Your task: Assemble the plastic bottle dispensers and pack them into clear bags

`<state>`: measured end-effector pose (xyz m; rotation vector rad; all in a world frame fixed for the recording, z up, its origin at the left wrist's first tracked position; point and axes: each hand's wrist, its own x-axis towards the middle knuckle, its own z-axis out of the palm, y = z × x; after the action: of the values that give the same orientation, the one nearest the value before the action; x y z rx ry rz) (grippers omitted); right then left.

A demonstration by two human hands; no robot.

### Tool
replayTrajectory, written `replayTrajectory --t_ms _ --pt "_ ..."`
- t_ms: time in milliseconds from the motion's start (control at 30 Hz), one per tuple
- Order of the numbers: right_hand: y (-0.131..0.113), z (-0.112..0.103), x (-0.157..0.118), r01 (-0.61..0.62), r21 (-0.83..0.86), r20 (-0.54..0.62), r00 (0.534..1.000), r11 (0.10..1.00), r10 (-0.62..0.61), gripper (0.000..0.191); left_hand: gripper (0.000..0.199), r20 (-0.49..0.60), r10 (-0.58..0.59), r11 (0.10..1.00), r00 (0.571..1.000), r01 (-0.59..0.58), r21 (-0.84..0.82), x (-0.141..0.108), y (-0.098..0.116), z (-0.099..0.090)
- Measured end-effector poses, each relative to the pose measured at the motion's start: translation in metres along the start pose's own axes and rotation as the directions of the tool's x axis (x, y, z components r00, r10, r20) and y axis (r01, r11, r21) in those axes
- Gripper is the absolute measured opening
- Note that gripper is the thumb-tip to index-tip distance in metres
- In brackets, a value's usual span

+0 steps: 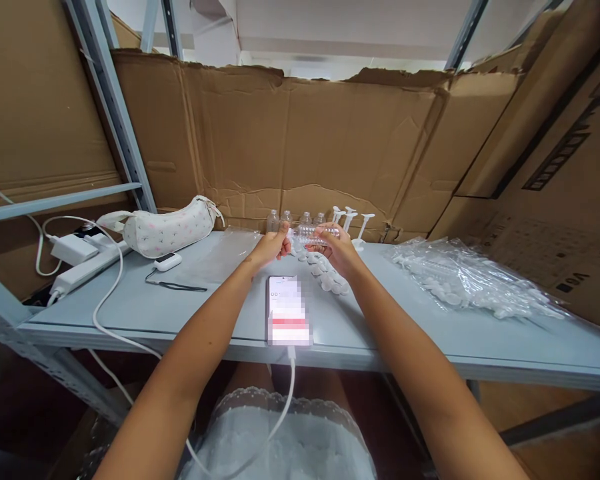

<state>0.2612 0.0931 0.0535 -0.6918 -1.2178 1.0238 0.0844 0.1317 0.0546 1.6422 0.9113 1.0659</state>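
Observation:
A small clear plastic bottle lies sideways in my right hand, whose fingers are wrapped round it. My left hand is closed at the bottle's left end, thumb up; what its fingers hold there is hidden. Several more clear bottles stand upright just behind my hands. Between my forearms, several flat white round pieces lie in a curved row on the table. Several white T-topped plastic parts stand upright to the right of my right hand.
A phone with a cable lies at the grey table's front edge. Left are a flowered pouch, a power strip and a small white device. Right lies a clear bag of white parts. Cardboard walls the back.

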Motion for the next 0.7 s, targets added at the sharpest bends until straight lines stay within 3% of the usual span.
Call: replayTrajectory --t_ms 200,367,533,700 --pt "0.002 0.006 -0.003 -0.006 -0.018 0.033 0.999 1.0 0.007 0.052 0.061 -0.12 0.079 0.981 0.99 -0.099 -0.164 -0.005 0.008 0.01" --pt "0.004 0.004 0.0 -0.086 -0.038 0.006 0.996 0.996 0.086 0.058 0.052 -0.058 0.178 0.967 0.982 -0.186 -0.173 -0.003 0.009 0.012" --pt "0.002 0.006 0.0 -0.027 -0.031 -0.035 0.999 0.999 0.026 0.057 0.042 -0.131 0.12 0.981 0.984 -0.137 -0.135 -0.005 0.009 0.01" --pt "0.002 0.011 -0.006 0.113 -0.184 0.06 0.993 0.976 -0.104 0.05 0.059 -0.202 0.03 0.985 0.979 -0.063 -0.158 -0.008 0.01 0.007"
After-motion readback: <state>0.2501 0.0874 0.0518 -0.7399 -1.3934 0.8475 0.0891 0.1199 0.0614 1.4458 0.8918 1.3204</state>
